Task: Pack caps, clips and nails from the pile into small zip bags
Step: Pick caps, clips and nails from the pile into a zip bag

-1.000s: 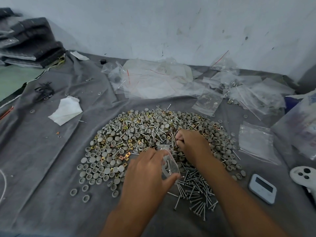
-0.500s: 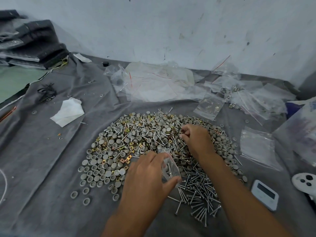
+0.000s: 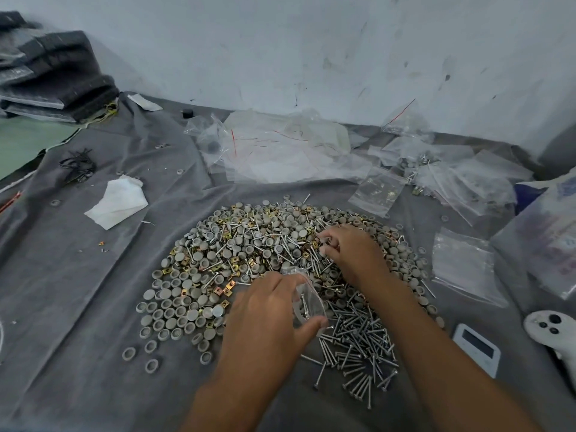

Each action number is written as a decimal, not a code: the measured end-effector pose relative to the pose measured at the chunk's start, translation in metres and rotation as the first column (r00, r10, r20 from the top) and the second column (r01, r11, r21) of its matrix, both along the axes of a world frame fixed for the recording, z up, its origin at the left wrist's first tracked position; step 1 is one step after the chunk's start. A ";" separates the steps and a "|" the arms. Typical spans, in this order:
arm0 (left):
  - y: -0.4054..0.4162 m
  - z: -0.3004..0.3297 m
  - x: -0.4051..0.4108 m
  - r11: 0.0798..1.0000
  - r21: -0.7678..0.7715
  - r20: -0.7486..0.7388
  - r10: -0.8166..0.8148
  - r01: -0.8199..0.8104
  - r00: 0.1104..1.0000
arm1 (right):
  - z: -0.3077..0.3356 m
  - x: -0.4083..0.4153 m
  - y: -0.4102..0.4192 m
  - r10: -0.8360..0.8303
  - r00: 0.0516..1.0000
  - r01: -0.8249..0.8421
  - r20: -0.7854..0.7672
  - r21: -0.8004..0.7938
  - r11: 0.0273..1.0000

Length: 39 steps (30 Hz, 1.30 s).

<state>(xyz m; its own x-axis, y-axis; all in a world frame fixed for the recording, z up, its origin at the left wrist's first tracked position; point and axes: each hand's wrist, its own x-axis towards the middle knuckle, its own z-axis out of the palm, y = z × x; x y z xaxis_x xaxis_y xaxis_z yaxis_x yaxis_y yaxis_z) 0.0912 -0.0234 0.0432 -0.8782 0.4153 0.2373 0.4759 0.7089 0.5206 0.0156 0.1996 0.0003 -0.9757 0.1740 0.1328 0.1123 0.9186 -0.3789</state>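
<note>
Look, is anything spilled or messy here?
A few grey caps lie loose on the cloth, apart from the main pile. A crumpled white tissue sits to its left. Otherwise nothing looks broken.

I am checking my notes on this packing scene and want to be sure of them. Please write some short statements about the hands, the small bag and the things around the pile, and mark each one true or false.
1. The left hand holds a small clear zip bag with nails inside. True.
2. The right hand rests flat on the white remote. False: its curled fingers pick in the pile of caps, clips and nails; the white controller lies untouched at the right edge.
3. A loose heap of nails lies on the near right side of the pile. True.
4. The folded white tissue lies on top of the pile. False: it lies on the grey cloth, left of the pile and apart from it.
5. Empty clear bags lie behind the pile, near the wall. True.
</note>
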 end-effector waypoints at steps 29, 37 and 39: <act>0.007 0.006 -0.005 0.999 -0.043 0.004 0.004 -0.004 1.000 | 0.071 0.121 -0.063 0.082 0.977 -0.114 -0.195 -0.155 0.981; 0.008 0.003 -0.003 0.999 -0.049 -0.023 -0.001 0.000 1.000 | 0.076 0.126 -0.066 0.071 0.946 -0.157 -0.316 -0.256 0.954; 0.007 0.002 -0.002 0.999 -0.039 -0.028 -0.003 0.002 1.000 | 0.072 0.126 -0.067 0.067 0.954 -0.140 -0.291 -0.237 0.962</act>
<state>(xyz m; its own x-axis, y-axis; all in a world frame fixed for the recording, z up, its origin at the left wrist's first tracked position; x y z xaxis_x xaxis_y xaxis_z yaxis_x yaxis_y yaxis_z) 0.0894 -0.0162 0.0453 -0.8704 0.4267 0.2457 0.4917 0.7270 0.4793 0.1416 0.1328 0.0724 -0.9204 0.1373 0.3662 -0.1214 0.7898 -0.6012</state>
